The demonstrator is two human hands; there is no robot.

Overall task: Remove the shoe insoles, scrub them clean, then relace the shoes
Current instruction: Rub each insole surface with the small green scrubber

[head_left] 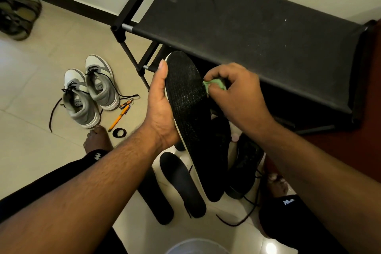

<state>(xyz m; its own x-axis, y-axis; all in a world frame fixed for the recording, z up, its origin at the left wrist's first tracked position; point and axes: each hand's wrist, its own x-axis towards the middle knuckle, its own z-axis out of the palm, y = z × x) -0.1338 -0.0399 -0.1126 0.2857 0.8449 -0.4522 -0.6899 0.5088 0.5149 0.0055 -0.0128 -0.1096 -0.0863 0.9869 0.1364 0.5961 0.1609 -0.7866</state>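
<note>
At about nine o'clock on the floor stand the grey sneakers, laces loose. At centre, the left hand grips the black insole by its edge, thumb lying along the rim. The insole's long axis runs from twelve o'clock, toe up, to five o'clock, heel down. At two o'clock of it, the right hand pinches a green scrub pad against the insole's edge. Scrubbing hard so near the edge could bend the insole or twist it free, I judge.
</note>
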